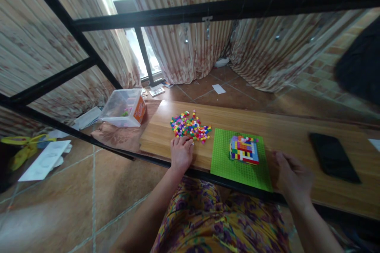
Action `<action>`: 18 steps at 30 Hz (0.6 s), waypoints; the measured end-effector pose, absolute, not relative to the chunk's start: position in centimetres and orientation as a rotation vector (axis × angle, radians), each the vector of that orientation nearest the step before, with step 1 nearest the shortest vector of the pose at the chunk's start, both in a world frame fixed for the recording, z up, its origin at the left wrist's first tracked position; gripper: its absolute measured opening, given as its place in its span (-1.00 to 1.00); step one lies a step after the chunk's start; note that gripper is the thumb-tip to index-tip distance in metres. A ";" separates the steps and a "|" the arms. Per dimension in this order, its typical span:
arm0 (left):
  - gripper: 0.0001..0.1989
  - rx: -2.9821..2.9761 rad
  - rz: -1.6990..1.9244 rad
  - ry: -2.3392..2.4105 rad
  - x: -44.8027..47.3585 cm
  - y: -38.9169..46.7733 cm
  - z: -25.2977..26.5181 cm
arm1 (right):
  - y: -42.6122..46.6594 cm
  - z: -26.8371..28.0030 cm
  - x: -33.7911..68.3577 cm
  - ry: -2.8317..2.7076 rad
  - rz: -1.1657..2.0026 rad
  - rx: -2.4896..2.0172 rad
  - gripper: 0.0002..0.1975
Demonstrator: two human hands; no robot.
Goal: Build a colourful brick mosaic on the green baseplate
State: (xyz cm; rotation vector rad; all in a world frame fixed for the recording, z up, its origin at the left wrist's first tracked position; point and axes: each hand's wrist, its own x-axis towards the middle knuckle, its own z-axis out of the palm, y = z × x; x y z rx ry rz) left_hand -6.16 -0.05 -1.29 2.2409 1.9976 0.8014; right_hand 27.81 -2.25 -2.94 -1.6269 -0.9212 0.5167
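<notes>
Bricks (191,126) heaped just beyond left hand (181,154), the nearer one; fingers curled at heap's near edge, grip unclear. Built block (244,150) on green board (222,166), between hands. Right hand (293,174) beside board's right edge, fingers bent; cannot tell whether holding anything.

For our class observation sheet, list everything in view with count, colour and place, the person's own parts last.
Loose bricks: too many to count, mixed colours, on the tabletop
Tabletop: one, wood-brown, before the person
Baseplate: one, green, right of the loose bricks
Brick build: one, multicoloured, on the baseplate
Phone: one, black, tabletop's right
Box: one, clear with orange label, left of the tabletop
Papers: several, white, on the floor
Curtains: several, striped beige, behind
Metal frame: one, black, beyond the tabletop
Floor: one, brown tiles, below
Patterned garment: one, multicoloured, on the lap
Left hand: one, bare, at the loose bricks' near edge
Right hand: one, bare, right of the baseplate
</notes>
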 end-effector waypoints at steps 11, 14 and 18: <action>-0.81 2.292 0.807 1.716 -3.1 -1.5 -1.0 | -3.3 -1.0 26.4 -0.836 0.642 -1.639 -0.67; -0.60 2.236 0.824 1.744 -2.9 -1.4 -0.9 | -3.7 -1.0 26.4 -0.835 0.632 -1.650 -0.67; -0.49 2.191 0.836 1.810 -3.3 -1.4 -0.8 | -4.2 -0.7 26.4 -0.839 0.625 -1.626 -0.69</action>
